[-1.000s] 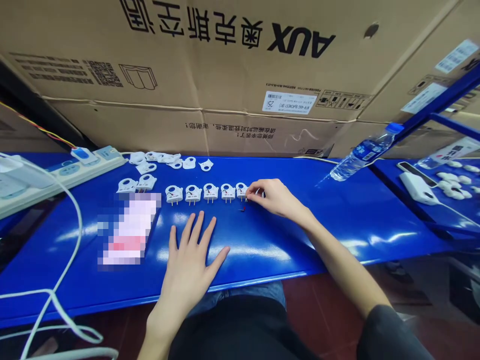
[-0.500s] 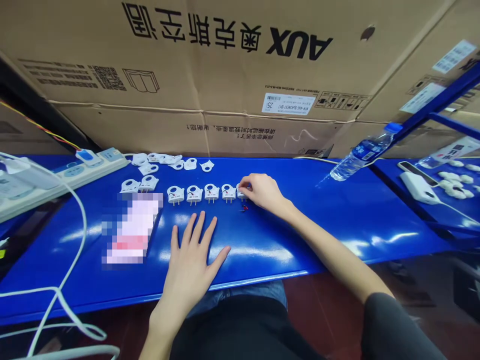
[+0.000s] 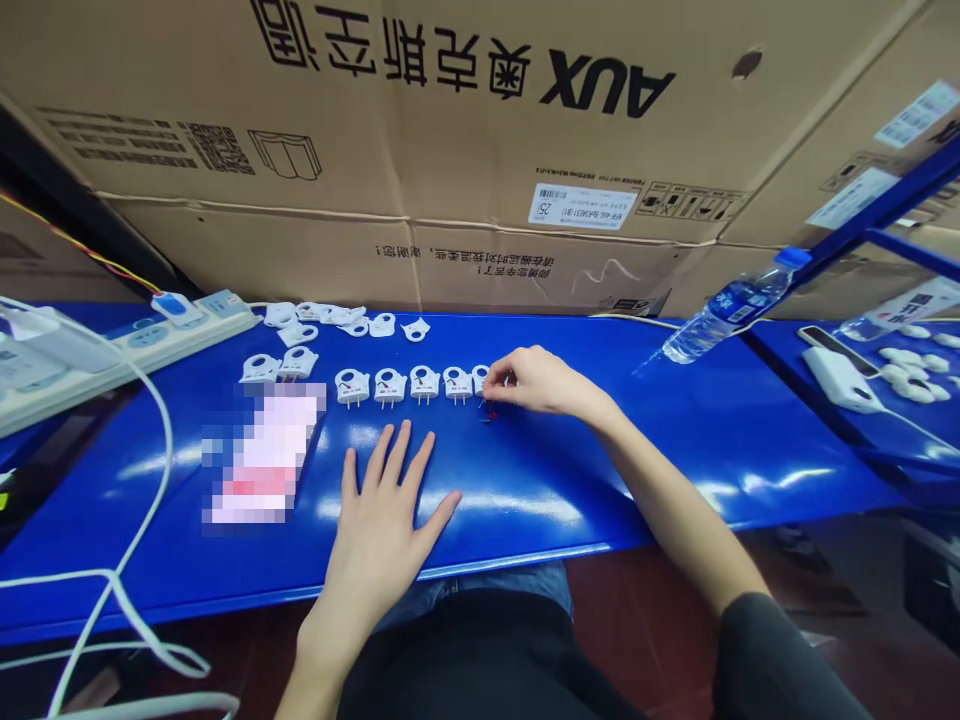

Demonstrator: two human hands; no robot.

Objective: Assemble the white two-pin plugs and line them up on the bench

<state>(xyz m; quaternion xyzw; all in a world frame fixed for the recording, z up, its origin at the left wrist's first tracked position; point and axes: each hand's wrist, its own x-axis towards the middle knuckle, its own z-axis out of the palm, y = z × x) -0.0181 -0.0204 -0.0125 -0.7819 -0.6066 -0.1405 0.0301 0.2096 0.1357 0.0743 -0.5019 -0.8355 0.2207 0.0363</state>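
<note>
White pronged plugs point(image 3: 424, 382) stand five in a row on the blue table point(image 3: 525, 520), at twelve to one o'clock from the left hand point(image 3: 379, 535). That hand is wide open, palm down, fingers spread toward twelve o'clock, its forearm entering from seven. At two o'clock from it, the right hand point(image 3: 536, 380) has thumb and fingertips drawn together at the row's last plug; whether they grip it cannot be told. A small red-and-dark piece point(image 3: 492, 413) lies just below those fingertips. The right forearm slants in from four o'clock.
</note>
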